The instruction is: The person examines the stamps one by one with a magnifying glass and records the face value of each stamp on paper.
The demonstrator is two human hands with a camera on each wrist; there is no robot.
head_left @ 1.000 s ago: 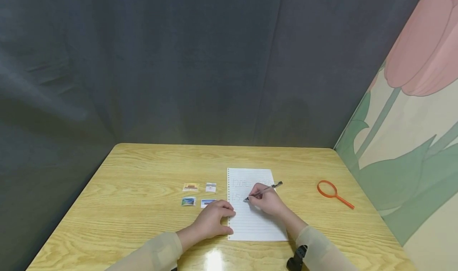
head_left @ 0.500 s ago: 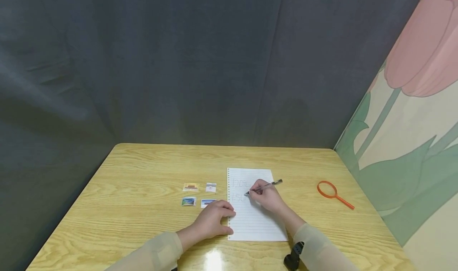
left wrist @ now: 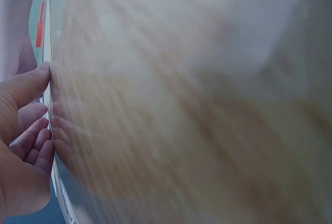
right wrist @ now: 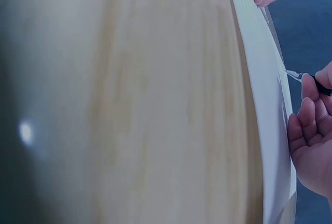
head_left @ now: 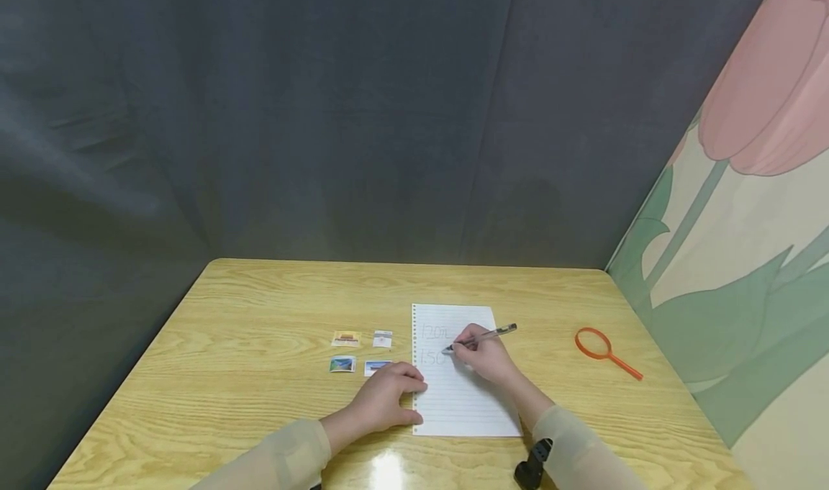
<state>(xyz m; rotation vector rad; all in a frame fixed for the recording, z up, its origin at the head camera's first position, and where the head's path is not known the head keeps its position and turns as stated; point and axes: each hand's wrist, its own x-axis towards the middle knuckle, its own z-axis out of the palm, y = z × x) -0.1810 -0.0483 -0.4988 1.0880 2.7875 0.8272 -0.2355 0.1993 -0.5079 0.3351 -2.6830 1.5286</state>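
A lined sheet of paper (head_left: 463, 411) with punched holes down its left side lies on the table. Faint handwritten figures, like "120" and "150", stand on its upper lines. My right hand (head_left: 487, 364) pinches a clear pen with a dark cap end (head_left: 501, 331), its tip at the end of the second written line. In the right wrist view the tip of the pen (right wrist: 293, 74) meets the paper. My left hand (head_left: 383, 398) rests on the sheet's left edge, fingers relaxed and thumb spread. It partly covers a small blue stamp-like picture (head_left: 376, 367).
Left of the paper lie more stamp-like pictures: a yellow one (head_left: 346, 339), a pale one (head_left: 382, 339) and a green-blue one (head_left: 342, 364). An orange magnifying glass (head_left: 625, 367) is at the right. A dark curtain (head_left: 363, 130) hangs behind the table (head_left: 246, 375).
The pen tip has moved slightly up the paper, and the right hand with it, near the end of the second line. My left hand stays on the sheet's edge.
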